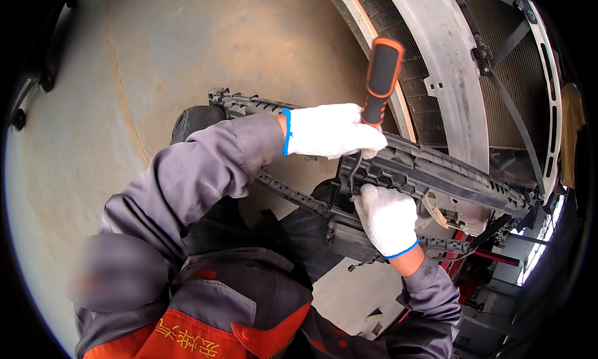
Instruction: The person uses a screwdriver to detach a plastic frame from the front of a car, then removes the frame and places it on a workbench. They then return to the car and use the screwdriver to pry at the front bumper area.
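A long black plastic car part [430, 172] with ribs and slots lies across in front of me, over my knees. In a white glove with a blue cuff, my left hand [333, 132] is closed round a pry tool [383, 75] at the lower end of its orange-and-black handle. The handle points up, and a dark bent shaft comes out below the hand against the plastic part. My right hand [387, 219], gloved alike, is curled over the part's near edge, close to the shaft; its fingertips are partly hidden. A thinner black strip runs below both hands.
A car front stands at the right, with a pale bumper beam [442, 54] and a radiator [507, 103] behind it. Grey floor [180, 41] spreads to the left. A dark wheeled stand [47, 79] is at the far left. Red equipment [476, 278] stands at the lower right.
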A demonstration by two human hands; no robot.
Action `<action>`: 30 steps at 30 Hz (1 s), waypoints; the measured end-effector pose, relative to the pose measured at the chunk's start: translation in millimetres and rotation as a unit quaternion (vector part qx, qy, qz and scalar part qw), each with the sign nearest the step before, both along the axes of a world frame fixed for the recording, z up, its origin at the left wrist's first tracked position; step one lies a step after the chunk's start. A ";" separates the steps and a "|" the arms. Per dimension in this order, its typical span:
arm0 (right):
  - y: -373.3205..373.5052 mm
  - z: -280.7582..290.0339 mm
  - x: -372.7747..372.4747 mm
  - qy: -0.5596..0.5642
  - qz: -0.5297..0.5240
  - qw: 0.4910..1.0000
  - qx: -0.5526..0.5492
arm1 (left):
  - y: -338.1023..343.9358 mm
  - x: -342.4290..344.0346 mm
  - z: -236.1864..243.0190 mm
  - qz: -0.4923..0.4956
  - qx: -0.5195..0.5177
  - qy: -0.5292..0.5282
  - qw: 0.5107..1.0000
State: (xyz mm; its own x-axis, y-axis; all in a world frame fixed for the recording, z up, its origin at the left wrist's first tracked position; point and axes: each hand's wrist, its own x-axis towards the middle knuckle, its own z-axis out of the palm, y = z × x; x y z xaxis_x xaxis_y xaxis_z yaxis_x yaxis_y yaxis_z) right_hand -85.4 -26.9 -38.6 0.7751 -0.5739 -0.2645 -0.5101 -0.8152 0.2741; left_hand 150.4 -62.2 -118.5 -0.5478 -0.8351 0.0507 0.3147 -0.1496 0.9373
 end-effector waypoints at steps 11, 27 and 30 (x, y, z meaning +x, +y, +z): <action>-1.5 3.6 3.2 -0.001 0.012 1.000 -0.001 | 28.0 -5.6 0.2 0.103 0.042 0.010 0.994; 4.1 7.3 13.3 0.013 0.008 0.999 -0.036 | 57.0 -17.9 -42.3 0.155 0.127 0.146 0.969; 5.4 10.0 16.6 0.018 0.060 0.995 -0.080 | 58.0 -18.7 -47.1 0.146 0.119 0.156 0.970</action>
